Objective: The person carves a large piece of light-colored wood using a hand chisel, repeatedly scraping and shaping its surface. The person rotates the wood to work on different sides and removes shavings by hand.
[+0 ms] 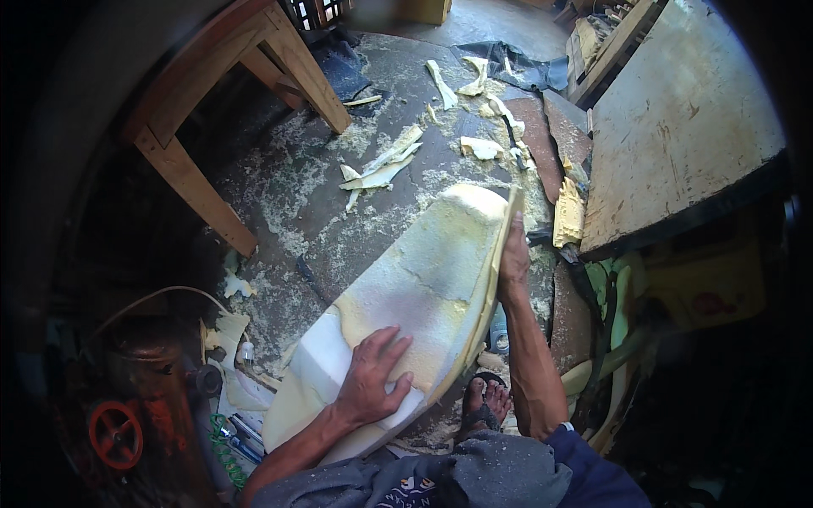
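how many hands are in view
2: the left hand spread on top of the foam, and the right hand at the foam's right edge, its fingers partly hidden.

The head view looks steeply down from the wearer's brow, the left camera of a side-by-side pair, tilted slightly forward. The grey shirt (356, 484) lies closest, at six o'clock; the foam piece (423, 292) fills the centre at arm's reach; floor (262, 190) recedes toward twelve. Wide fisheye glass bends the wooden frame (203, 83) at ten.
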`<state>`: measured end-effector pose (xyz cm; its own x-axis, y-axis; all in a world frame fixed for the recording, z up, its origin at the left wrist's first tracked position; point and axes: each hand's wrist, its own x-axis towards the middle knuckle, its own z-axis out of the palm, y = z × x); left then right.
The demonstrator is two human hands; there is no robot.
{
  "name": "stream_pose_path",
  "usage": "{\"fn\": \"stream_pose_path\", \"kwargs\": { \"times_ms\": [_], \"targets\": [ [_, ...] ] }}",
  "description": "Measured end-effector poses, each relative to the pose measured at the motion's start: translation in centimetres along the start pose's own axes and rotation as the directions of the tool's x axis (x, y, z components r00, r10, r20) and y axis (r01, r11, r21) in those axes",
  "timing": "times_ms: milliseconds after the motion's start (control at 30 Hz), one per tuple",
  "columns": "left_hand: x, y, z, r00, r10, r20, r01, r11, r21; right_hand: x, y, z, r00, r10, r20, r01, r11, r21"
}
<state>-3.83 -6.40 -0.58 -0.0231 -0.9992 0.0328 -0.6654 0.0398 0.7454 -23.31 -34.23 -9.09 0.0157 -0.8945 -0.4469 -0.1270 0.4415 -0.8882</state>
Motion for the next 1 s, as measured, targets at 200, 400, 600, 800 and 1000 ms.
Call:
{"fn": "stream_pose_path", "kwargs": {
  "times_ms": [200,400,600,800,1000],
  "targets": [
    [0.7,-3.3,-1.2,0.984,-0.084,-0.157,0.119,0.965,0.233,2.0,1.6,2.0,0.993,-0.066,0.098,0.055,0.993,0.104],
    [-0.8,-8.4,-5.7,0.851,-0.366,-0.376,0.49,0.81,0.322,1.0,3.2,1.2,0.999,0.009,0.034,-0.015,0.986,0.165],
    [-4.5,-10.5,-5.6,0.7,-0.676,-0.232,0.703,0.71,0.051,-0.1,3.1,-0.4,0.965,-0.24,-0.101,0.246,0.968,0.052],
    [-4.9,-12.0,-4.7,0.675,-0.723,-0.146,0.727,0.686,-0.04,1.6,2.9,2.2,0.999,0.033,-0.017,-0.028,0.966,0.256],
    [-2.3,-13.5,-6.3,0.639,-0.723,-0.263,0.738,0.672,-0.058,4.0,2.0,5.7,0.989,-0.039,0.146,0.021,0.992,0.124]
  ]
}}
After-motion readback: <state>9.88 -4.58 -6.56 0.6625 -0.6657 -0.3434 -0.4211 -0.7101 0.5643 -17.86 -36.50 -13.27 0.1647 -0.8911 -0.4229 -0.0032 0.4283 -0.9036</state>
